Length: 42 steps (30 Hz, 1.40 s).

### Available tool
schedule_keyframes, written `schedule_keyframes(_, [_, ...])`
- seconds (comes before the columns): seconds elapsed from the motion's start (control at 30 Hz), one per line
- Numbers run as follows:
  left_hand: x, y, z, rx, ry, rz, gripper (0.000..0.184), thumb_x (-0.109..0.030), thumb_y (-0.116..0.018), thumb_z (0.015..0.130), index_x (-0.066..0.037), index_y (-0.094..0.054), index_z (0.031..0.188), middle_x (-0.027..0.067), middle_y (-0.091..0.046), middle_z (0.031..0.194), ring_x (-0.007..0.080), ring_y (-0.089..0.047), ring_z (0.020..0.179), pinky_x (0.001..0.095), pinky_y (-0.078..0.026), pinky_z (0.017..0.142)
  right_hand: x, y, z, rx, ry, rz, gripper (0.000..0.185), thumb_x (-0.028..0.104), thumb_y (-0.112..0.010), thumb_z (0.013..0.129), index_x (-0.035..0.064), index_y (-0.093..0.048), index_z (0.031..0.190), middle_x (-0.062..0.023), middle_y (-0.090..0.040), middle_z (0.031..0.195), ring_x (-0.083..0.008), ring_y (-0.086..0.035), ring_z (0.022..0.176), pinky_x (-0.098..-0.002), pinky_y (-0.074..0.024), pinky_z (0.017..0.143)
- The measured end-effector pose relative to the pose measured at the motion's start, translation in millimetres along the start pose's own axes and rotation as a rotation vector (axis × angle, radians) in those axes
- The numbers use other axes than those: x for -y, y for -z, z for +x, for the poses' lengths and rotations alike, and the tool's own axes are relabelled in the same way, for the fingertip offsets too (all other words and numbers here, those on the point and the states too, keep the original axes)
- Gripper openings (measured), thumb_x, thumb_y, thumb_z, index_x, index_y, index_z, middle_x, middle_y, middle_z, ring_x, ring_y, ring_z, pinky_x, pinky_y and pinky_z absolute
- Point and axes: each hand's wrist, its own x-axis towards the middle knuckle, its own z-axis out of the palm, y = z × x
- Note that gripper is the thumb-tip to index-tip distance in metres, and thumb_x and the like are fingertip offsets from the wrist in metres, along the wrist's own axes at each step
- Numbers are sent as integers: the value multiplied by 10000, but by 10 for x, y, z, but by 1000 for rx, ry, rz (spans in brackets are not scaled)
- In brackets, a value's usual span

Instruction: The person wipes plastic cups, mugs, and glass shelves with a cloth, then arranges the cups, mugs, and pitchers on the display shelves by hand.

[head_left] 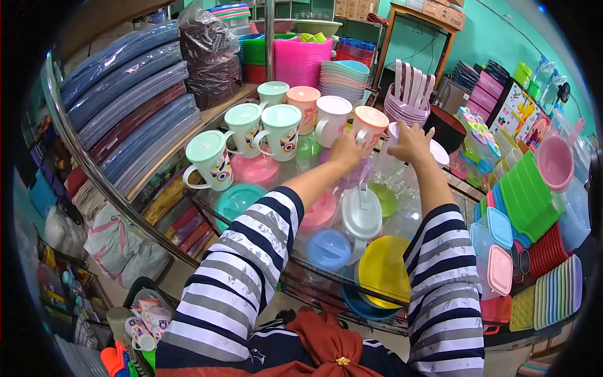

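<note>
My left hand (347, 151) is at the handle of a white mug with an orange lid (370, 118), its fingers closed round it. Just right of it, my right hand (411, 143) has its fingers spread over a pale lilac-lidded container (392, 151); how firmly it touches is unclear. Left of my hands stand a white-lidded mug (333, 116), another orange-lidded mug (303, 107) and several mint-lidded mugs (281, 131), all upright on the glass shelf. A white lid (439, 152) shows beyond my right wrist.
Below the glass are a white jug (362, 213), a blue lid (328, 250) and a yellow bowl (384, 270). Behind the mugs stand pink baskets (301, 63) and lilac baskets (407, 108). Green trays (526, 195) are at right, wrapped blue packs (125, 69) at left.
</note>
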Motion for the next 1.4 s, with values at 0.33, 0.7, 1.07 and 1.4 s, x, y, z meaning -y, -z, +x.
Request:
schedule_keyframes(0.33, [-85,46,-44,41,66,-42,374,-237,-623,809,31,-538,1056,257,-600,972,404,-578,919,442,-448,780,-320,143,-30,-195,-69,170,826,503,-667,674,114,-373,1342,-216,-412,1335,-349,-392,1248,-671,-131,997])
schedule_keyframes(0.7, [-221,115,-41,165,118,138,564,-358,-614,814,63,-445,1150,269,-564,1096,371,-555,1038,414,-432,877,-1164,-279,-203,-38,-114,619,903,309,-768,595,-39,-366,1324,-249,-514,1226,-328,-521,1128,-366,-416,945])
schedule_keyframes(1.07, [-207,134,-142,156,174,153,629,-327,-662,769,89,-408,1167,289,-572,1064,404,-567,1002,437,-451,862,-1246,-424,-192,-207,-80,667,846,344,-742,664,-66,-376,1308,-239,-425,1321,-320,-428,1225,-372,-334,1018])
schedule_keyframes(1.4, [-733,207,-934,272,87,251,694,-334,-661,767,93,-352,1218,300,-482,1187,408,-512,1077,453,-422,909,-741,78,-316,-500,110,357,408,249,-683,714,157,-625,1107,-104,-558,1208,-305,-487,1150,-487,-361,974])
